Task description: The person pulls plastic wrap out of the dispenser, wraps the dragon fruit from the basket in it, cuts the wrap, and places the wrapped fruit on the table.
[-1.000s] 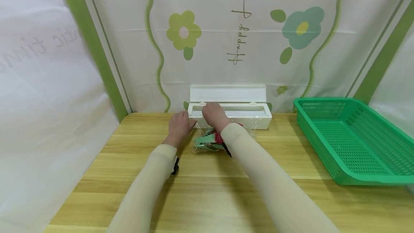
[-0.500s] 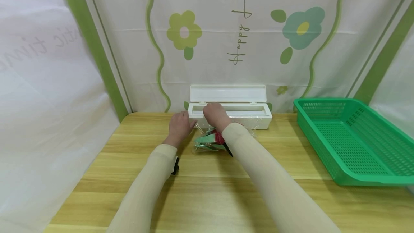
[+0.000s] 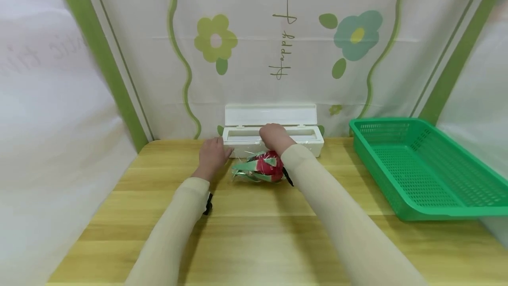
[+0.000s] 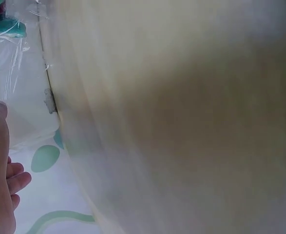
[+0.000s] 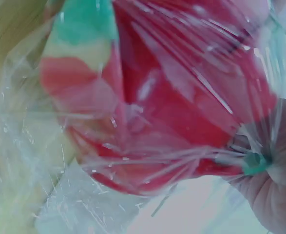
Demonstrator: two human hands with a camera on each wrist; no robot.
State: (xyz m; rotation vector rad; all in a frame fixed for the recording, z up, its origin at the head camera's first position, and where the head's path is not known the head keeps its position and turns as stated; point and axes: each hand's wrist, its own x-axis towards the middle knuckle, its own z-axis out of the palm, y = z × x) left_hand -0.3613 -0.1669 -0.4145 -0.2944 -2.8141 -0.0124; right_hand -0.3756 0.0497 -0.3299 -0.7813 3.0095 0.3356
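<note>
In the head view, a white cling film dispenser (image 3: 274,147) stands at the table's back with its lid (image 3: 270,114) raised. My left hand (image 3: 211,156) holds its left end, thumb at the front; in the left wrist view the fingers (image 4: 19,181) lie past that end. Over the dispenser's front edge, right of its left end, is my curled right hand (image 3: 275,137). A red dragon fruit with green tips (image 3: 259,167) lies before the dispenser, covered in clear film. In the right wrist view the cling film (image 5: 201,156) bunches toward the right hand (image 5: 279,180); a small green piece (image 5: 256,163) shows there.
A green plastic basket (image 3: 409,208) stands on the right of the wooden table (image 3: 246,246). Behind the dispenser hangs a white curtain (image 3: 254,65) with printed flowers.
The right hand has moved to the right along the dispenser's front edge, and more of the dragon fruit shows. The left hand keeps its place on the dispenser. The head view has shifted slightly.
</note>
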